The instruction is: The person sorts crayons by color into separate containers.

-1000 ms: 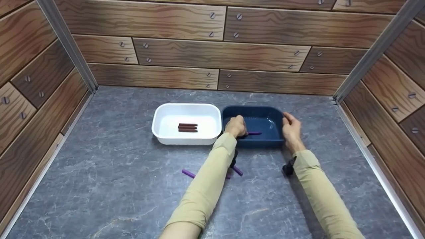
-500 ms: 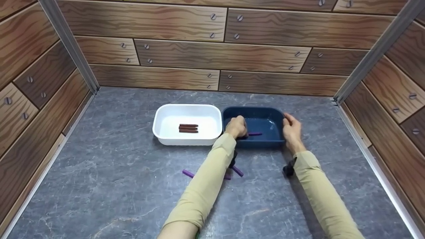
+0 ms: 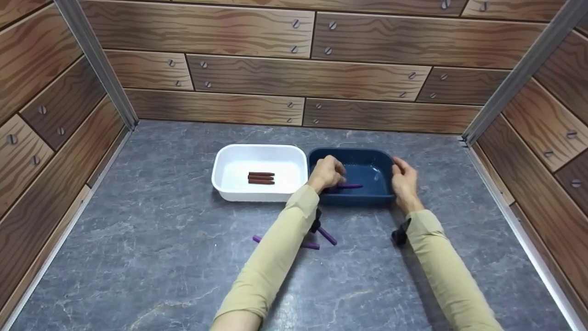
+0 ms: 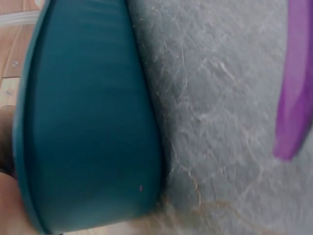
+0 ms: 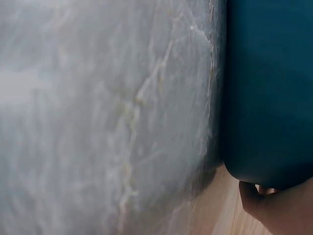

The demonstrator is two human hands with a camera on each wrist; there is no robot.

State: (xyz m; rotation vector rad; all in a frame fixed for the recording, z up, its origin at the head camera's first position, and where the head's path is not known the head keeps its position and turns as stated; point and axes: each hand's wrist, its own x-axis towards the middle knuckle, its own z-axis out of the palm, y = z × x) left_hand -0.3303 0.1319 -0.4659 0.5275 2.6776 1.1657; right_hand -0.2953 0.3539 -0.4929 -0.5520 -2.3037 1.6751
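A dark blue plastic tub (image 3: 363, 198) stands on the grey floor, with a purple crayon (image 3: 353, 186) lying inside near its front wall. My left hand (image 3: 327, 173) hovers over the tub's left part, fingers loosely bent above the crayon's left end, seemingly without gripping it. At the tub's right end, my right hand (image 3: 405, 181) holds the wall by the rim; the right wrist view shows bent fingers (image 5: 252, 199) at the tub's corner. More purple crayons (image 3: 327, 236) lie on the floor in front, partly hidden by the left sleeve.
A white tub (image 3: 257, 196) stands against the blue tub's left side and holds three brown crayons (image 3: 261, 178) laid parallel. Wood-patterned walls (image 3: 220, 106) enclose the grey marbled floor (image 3: 138, 220) at the back and both sides.
My left hand has risen slightly and shifted left, its fingers loosening from the purple crayon, which stays in the blue tub. My right hand has kept its hold on the tub.
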